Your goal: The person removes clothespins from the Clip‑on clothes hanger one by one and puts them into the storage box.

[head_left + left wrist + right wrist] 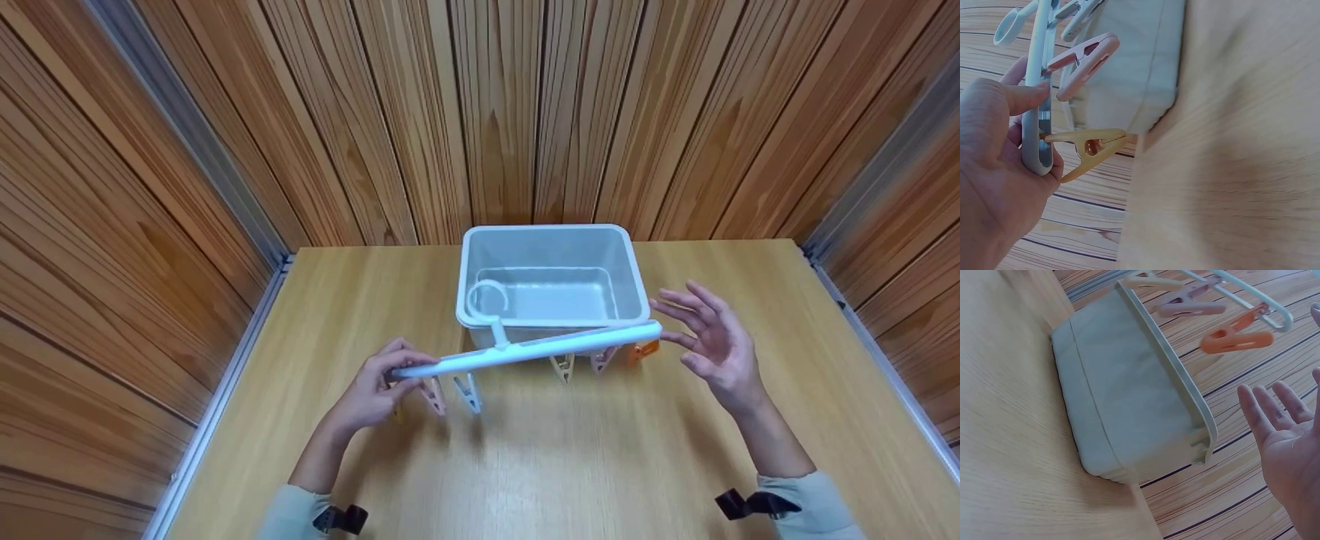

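A light blue clip hanger (544, 348) with a round hook (487, 298) is held up over the table, its right end higher than its left. My left hand (379, 386) grips its left end, thumb on one side and fingers behind. From the bar hang several clothespins: a yellow one (1092, 147), a pink one (1086, 59), a blue one (468, 393), a cream one (562, 367), a mauve one (1190, 305) and an orange one (1235, 334). Beside the right end, my right hand (712, 349) has its fingers spread and holds nothing.
Behind the hanger a pale grey plastic bin (551, 232) stands on the wooden table (570, 465), near the back wall (495, 112). Wood-panelled walls close in the left and right sides, with metal rails (217, 409) along the table's edges.
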